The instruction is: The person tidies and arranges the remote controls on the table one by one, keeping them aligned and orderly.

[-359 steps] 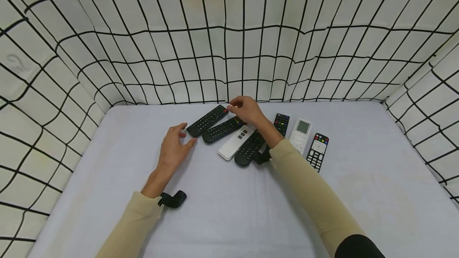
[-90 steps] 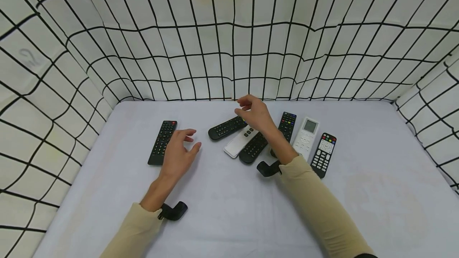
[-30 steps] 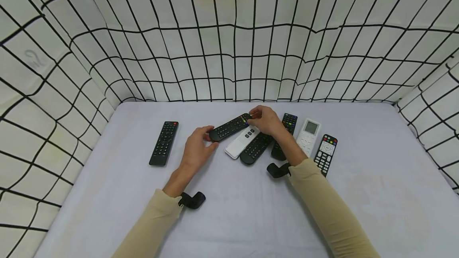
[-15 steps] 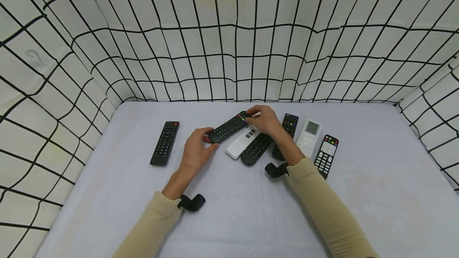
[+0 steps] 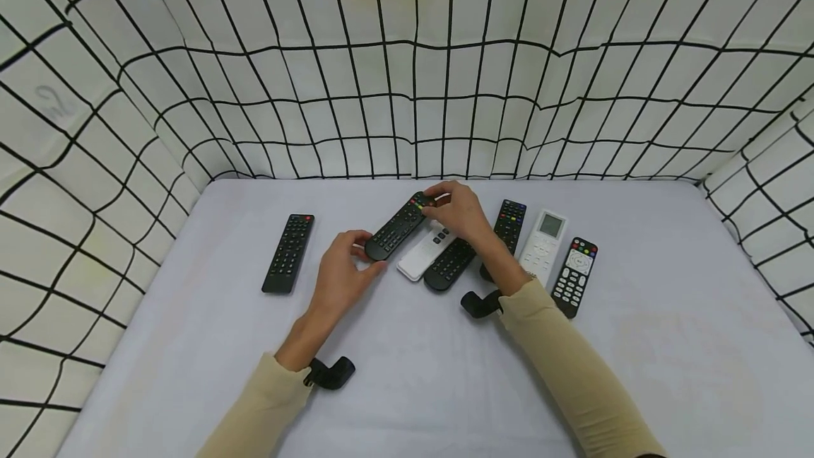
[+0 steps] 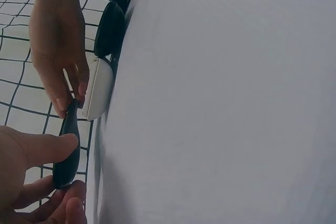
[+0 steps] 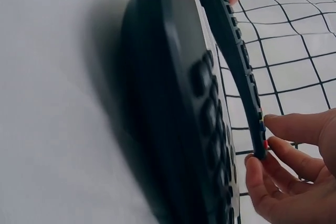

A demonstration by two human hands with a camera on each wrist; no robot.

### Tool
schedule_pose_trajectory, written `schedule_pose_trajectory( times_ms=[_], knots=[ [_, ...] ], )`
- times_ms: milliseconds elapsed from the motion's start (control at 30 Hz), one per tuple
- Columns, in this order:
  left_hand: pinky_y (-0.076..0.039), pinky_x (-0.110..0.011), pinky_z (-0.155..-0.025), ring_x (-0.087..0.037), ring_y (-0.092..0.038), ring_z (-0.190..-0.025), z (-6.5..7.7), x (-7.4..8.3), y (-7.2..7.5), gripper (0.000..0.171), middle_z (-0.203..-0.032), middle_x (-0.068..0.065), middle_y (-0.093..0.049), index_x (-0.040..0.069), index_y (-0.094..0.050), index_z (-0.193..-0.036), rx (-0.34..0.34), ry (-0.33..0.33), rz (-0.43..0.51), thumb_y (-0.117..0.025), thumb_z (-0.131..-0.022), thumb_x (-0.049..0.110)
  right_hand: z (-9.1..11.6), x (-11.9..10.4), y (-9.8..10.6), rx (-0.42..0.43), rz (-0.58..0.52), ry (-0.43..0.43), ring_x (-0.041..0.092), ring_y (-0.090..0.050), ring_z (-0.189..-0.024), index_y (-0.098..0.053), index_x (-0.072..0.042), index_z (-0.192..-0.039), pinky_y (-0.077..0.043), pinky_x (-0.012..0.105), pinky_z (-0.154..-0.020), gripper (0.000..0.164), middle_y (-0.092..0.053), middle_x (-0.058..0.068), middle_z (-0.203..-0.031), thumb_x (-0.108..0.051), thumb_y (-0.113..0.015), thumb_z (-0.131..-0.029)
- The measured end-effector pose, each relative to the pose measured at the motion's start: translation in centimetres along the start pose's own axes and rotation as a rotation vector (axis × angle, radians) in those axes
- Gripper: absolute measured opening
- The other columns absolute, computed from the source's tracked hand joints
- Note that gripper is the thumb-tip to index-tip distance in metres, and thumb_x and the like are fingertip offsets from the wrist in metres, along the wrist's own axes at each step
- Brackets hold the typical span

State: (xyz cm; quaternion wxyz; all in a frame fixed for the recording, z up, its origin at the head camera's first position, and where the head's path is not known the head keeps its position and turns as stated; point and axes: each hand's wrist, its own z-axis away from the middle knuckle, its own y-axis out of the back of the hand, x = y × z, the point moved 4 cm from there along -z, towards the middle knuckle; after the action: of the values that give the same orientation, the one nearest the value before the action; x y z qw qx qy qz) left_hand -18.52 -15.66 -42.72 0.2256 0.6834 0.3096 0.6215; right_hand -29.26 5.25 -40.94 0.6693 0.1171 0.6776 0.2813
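Black netting (image 5: 415, 43) lines the pale walls (image 5: 432, 119) around a white bench (image 5: 407, 401); above that surface, apparently lifted off it, a black remote (image 5: 396, 230) bridges the space between the person's two hands. Its long axis slants from a rounded end at near left to the coloured buttons at far right. The left hand (image 5: 342, 276) grips the rounded end, its thumb pressed to the side; the right hand (image 5: 459, 214) has its thumb and fingers pinched on the button end. Neither hand is nearer: each has one end, with the remote lying rightward and away from the left fingers, leftward and toward the person from the right. Just beside it, to the right, lies a white remote (image 5: 422, 257); a lone remote (image 5: 288, 254) rests well apart, left of the left hand.
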Motion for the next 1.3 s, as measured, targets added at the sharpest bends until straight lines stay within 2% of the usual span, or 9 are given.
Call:
schedule_pose_trajectory(
  times_ms=[267,533,767,1000,1300],
  knots=[
    [-0.050,-0.025,-0.074,-0.027,-0.067,-0.089,0.7,0.3,0.5,0.061,-0.117,-0.018,-0.063,0.003,-0.062,-0.139,-0.018,0.003,0.008,-0.087,-0.084,0.009,0.0,-0.8,-0.5,0.054,-0.046,0.011,0.030,-0.067,-0.121,-0.070,-0.007,-0.129,-0.058,0.039,-0.090,0.037,-0.069,0.015,-0.131,-0.011,-0.078,-0.093],
    [-0.056,-0.031,-0.078,-0.028,-0.069,-0.092,1.6,0.0,1.0,0.059,-0.117,-0.019,-0.063,0.004,-0.063,-0.136,-0.006,0.016,0.033,-0.088,-0.082,0.008,-0.1,-1.8,-1.3,0.031,-0.037,0.028,0.030,-0.067,-0.120,-0.069,-0.006,-0.129,-0.058,0.041,-0.092,0.037,-0.070,0.015,-0.127,-0.010,-0.078,-0.093],
    [-0.052,-0.024,-0.074,-0.025,-0.068,-0.087,2.4,-0.6,1.5,0.059,-0.118,-0.020,-0.064,0.002,-0.062,-0.136,-0.002,0.030,0.039,-0.087,-0.083,0.008,0.1,-2.3,-2.3,0.011,-0.043,0.048,0.030,-0.068,-0.119,-0.069,-0.007,-0.127,-0.058,0.042,-0.094,0.036,-0.071,0.014,-0.124,-0.011,-0.078,-0.093],
    [-0.061,-0.035,-0.084,-0.031,-0.071,-0.101,2.9,-1.0,1.8,0.060,-0.123,-0.020,-0.062,-0.001,-0.062,-0.134,0.012,0.048,0.074,-0.089,-0.080,0.004,0.1,-2.8,-3.2,0.002,-0.061,0.063,0.029,-0.068,-0.119,-0.070,-0.007,-0.126,-0.057,0.041,-0.094,0.036,-0.072,0.014,-0.125,-0.010,-0.079,-0.092],
    [-0.061,-0.040,-0.091,-0.036,-0.067,-0.112,3.2,-1.1,2.4,0.061,-0.123,-0.024,-0.062,-0.004,-0.061,-0.133,0.047,0.017,0.083,-0.088,-0.078,-0.001,0.2,-3.3,-4.1,-0.017,-0.071,0.086,0.029,-0.067,-0.121,-0.071,-0.006,-0.124,-0.057,0.040,-0.095,0.035,-0.069,0.014,-0.128,-0.011,-0.080,-0.091]
  ],
)
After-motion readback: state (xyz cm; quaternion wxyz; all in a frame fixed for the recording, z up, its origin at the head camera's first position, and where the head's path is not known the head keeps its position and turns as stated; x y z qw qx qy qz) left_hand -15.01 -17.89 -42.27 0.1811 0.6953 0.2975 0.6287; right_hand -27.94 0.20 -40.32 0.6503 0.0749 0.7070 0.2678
